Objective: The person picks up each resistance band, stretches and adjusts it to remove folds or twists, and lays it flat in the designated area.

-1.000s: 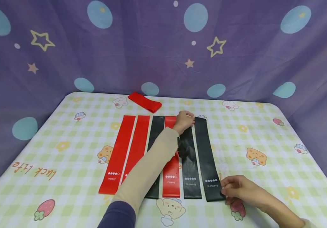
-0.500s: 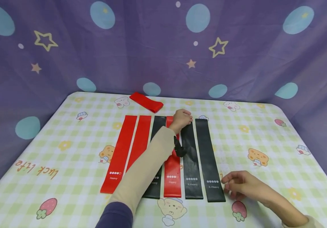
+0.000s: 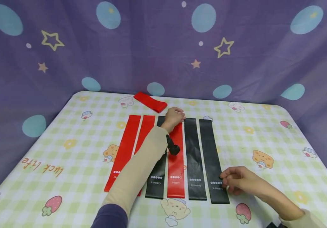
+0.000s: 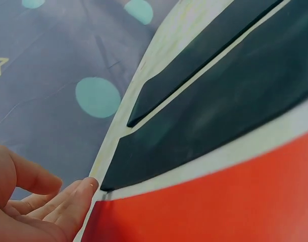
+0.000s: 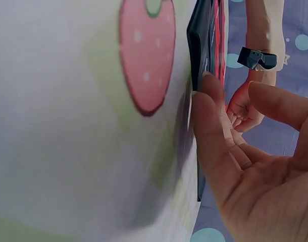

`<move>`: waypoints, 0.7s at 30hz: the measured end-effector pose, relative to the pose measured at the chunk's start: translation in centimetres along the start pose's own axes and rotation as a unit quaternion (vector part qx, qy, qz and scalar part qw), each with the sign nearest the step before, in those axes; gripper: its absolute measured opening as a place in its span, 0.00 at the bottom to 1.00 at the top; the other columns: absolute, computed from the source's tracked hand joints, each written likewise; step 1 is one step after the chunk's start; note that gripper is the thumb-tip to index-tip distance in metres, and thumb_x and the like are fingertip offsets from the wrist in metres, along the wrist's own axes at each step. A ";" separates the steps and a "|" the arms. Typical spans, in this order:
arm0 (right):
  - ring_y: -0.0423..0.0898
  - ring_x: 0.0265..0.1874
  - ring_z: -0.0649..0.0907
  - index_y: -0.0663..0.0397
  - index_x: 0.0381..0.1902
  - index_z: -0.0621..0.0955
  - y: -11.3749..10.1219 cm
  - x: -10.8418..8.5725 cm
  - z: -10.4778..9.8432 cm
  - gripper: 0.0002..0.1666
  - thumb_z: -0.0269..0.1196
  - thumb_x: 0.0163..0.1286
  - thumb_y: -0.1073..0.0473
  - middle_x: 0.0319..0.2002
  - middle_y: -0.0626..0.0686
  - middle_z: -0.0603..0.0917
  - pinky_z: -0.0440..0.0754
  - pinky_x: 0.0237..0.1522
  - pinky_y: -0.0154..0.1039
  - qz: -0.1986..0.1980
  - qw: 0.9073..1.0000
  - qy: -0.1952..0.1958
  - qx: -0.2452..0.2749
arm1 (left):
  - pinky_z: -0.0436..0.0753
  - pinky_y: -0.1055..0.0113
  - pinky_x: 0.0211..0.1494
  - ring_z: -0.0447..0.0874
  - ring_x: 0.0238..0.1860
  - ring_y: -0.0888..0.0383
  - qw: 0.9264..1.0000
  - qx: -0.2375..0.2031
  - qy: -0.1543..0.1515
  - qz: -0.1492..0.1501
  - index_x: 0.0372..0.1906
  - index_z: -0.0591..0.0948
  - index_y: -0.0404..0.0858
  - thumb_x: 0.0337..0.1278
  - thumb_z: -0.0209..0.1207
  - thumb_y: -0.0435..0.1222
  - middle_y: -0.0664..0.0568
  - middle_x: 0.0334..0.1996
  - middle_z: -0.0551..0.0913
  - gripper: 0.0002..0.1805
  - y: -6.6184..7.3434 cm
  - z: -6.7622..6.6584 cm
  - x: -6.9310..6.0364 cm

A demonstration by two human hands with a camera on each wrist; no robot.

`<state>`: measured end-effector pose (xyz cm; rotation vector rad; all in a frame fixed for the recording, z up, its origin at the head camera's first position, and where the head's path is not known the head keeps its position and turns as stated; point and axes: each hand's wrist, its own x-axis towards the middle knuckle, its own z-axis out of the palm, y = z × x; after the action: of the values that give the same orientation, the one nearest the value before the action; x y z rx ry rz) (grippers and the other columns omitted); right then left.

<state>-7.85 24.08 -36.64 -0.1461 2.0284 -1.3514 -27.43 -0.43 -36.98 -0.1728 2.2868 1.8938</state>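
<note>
Flat resistance bands lie side by side in the head view. From the left they run red [image 3: 126, 142], red [image 3: 144, 133], black [image 3: 155, 177], red [image 3: 176, 167], black [image 3: 195, 155] and black [image 3: 211, 152]. Readable labels say Heavy on red and X-Heavy on black. My left hand [image 3: 174, 118] is over the far end of the fourth band, a red one; its fingers [image 4: 75, 206] are loosely bent around nothing in the left wrist view. Beside the rightmost black band's near end, my right hand [image 3: 241, 180] has fingertips at its edge, gripping nothing; contact is unclear.
A folded red band [image 3: 150, 102] lies at the back of the table, behind the row. The checked tablecloth [image 3: 266, 133] extends to both sides. A purple patterned curtain [image 3: 163, 57] hangs behind the table.
My left hand has moved left along the far ends, from the two rightmost black bands to the fourth, red band. My right hand lifted slightly and stays beside the rightmost band.
</note>
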 end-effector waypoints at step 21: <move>0.42 0.25 0.82 0.76 0.49 0.73 -2.5 2.9 0.8 0.18 0.55 0.66 0.66 0.32 0.53 0.83 0.82 0.28 0.37 -0.069 0.997 0.008 -0.035 | 0.81 0.61 0.54 0.80 0.38 0.52 0.997 0.028 0.066 0.007 0.54 0.77 0.31 0.62 0.55 0.33 0.39 0.45 0.82 0.17 -0.8 -5.2 -0.8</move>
<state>-10.27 21.06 -36.07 -0.3126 2.1123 -1.3683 -26.74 -5.67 -36.64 -0.2835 2.4287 1.8753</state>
